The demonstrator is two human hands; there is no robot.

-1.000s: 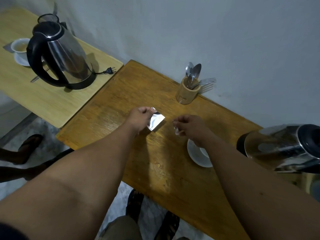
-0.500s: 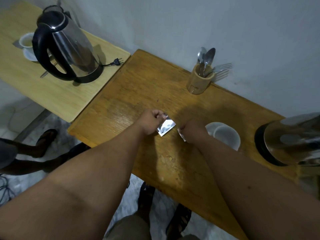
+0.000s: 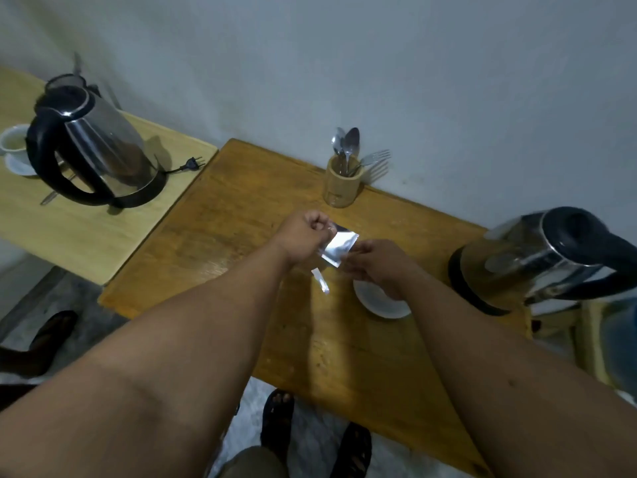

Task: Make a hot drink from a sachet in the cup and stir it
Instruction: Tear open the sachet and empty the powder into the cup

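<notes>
My left hand (image 3: pixel 305 232) is curled into a fist and pinches the top left corner of a silver sachet (image 3: pixel 339 248) above the brown table (image 3: pixel 220 243). On the sachet's lower right edge, the fingers of my right hand (image 3: pixel 377 265) hold it too. A thin torn-off strip (image 3: pixel 320 281) lies just below the sachet, free of both hands. Under my right wrist stands the white cup on its saucer (image 3: pixel 386 305), mostly hidden.
A steel kettle (image 3: pixel 537 257) stands at the table's right end. A wooden holder with spoons and a fork (image 3: pixel 341 181) is by the wall. The lighter side table on the left carries another kettle (image 3: pixel 96 150) and a cup (image 3: pixel 13 143). Feet show below.
My hands came back together on the sachet. The strip that my right hand held now lies below it, let go. The view shifted.
</notes>
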